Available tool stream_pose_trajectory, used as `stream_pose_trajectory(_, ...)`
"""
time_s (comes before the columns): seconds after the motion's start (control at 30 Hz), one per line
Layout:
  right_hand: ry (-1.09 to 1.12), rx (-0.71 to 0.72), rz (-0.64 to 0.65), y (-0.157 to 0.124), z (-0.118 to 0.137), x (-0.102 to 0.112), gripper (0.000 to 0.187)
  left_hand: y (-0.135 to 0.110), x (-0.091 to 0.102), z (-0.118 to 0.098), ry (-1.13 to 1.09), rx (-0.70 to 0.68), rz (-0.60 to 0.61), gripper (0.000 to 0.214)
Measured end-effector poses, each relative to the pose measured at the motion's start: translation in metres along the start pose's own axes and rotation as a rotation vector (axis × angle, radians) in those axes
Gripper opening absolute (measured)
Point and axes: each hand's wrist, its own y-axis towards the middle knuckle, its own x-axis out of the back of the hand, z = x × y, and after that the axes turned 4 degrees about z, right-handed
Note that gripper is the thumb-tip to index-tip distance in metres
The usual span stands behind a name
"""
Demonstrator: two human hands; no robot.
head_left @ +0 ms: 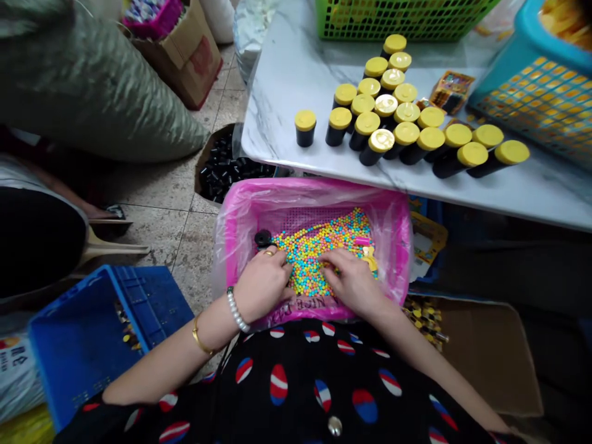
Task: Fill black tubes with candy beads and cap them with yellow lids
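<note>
Reaching with left hand and right hand into tiny multicoloured beads in a plastic-lined pink basket.
Curling the left fingers over the beads' left part, just nearer than a round black piece; bending the right fingers over the right part, beside yellow pieces; cannot tell whether pinching anything. Facing, beyond the basket, a white marbled table with yellow-capped black tubes standing on it.
</note>
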Motion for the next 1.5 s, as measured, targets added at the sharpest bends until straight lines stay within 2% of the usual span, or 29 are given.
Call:
stream_pose_trajectory(0.07, 0.061, 0.013, 0.07, 0.002, 0.006, -0.006, 0.022, -0.002, 0.004, 0.001, 0.022, -0.023, 0.027, 0.02)
stream_pose_trajectory(0.2, 0.154, 0.003, 0.033, 0.002, 0.013, -0.007, 0.019, -0.007, 0.002, 0.0, -0.034, -0.061, 0.023, 0.014)
stream_pose_trajectory(0.27, 0.198, 0.052, 0.046, 0.002, 0.016, -0.006, 0.026, -0.008, 0.0, 0.0, -0.185, -0.046, -0.077, 0.017)
stream_pose_trajectory(0.37, 0.292, 0.103, 0.08, 0.0, 0.018, -0.004, 0.041, -0.007, -0.002, -0.004, -0.474, 0.001, -0.265, 0.034)
stream_pose_trajectory(0.43, 0.302, 0.094, 0.022, -0.001, 0.018, -0.003, 0.042, -0.005, -0.004, -0.008, -0.628, 0.022, -0.33, 0.039)
stream_pose_trajectory(0.53, 0.189, 0.134, -0.028, -0.003, 0.015, 0.0, 0.038, -0.004, -0.01, -0.015, -0.82, 0.075, -0.324, 0.041)
stream_pose_trajectory(0.67, 0.12, 0.221, 0.076, -0.002, 0.009, 0.002, 0.035, -0.005, -0.022, -0.018, -1.122, 0.106, -0.271, 0.037)
stream_pose_trajectory(0.73, 0.053, 0.254, 0.061, 0.001, 0.005, 0.003, 0.031, -0.006, -0.026, -0.017, -1.208, 0.124, -0.305, 0.039)
stream_pose_trajectory(0.83, -0.224, 0.292, 0.042, 0.006, 0.0, 0.002, 0.027, -0.004, -0.028, -0.012, -1.203, 0.183, -0.39, 0.035)
stream_pose_trajectory(0.93, -0.351, 0.346, 0.179, 0.009, 0.0, -0.001, 0.025, -0.003, -0.028, -0.008, -1.182, 0.227, -0.417, 0.032)
stream_pose_trajectory(1.03, -0.154, 0.334, 0.239, 0.007, 0.002, -0.003, 0.027, -0.005, -0.025, -0.006, -1.128, 0.245, -0.415, 0.032)
stream_pose_trajectory(1.2, 0.398, 0.106, 0.173, -0.004, 0.001, 0.007, 0.034, -0.01, -0.013, -0.012, -1.042, 0.164, -0.386, 0.036)
stream_pose_trajectory(1.27, 0.525, 0.035, 0.121, -0.009, 0.002, 0.008, 0.032, -0.009, -0.009, -0.017, -1.0, 0.106, -0.358, 0.042)
stream_pose_trajectory(1.4, 0.562, -0.036, 0.001, -0.017, 0.01, 0.001, 0.032, -0.003, -0.009, -0.024, -0.963, 0.03, -0.331, 0.044)
stream_pose_trajectory(1.5, 0.411, 0.006, -0.012, -0.019, 0.011, 0.002, 0.03, 0.001, -0.016, -0.024, -0.937, 0.012, -0.371, 0.038)
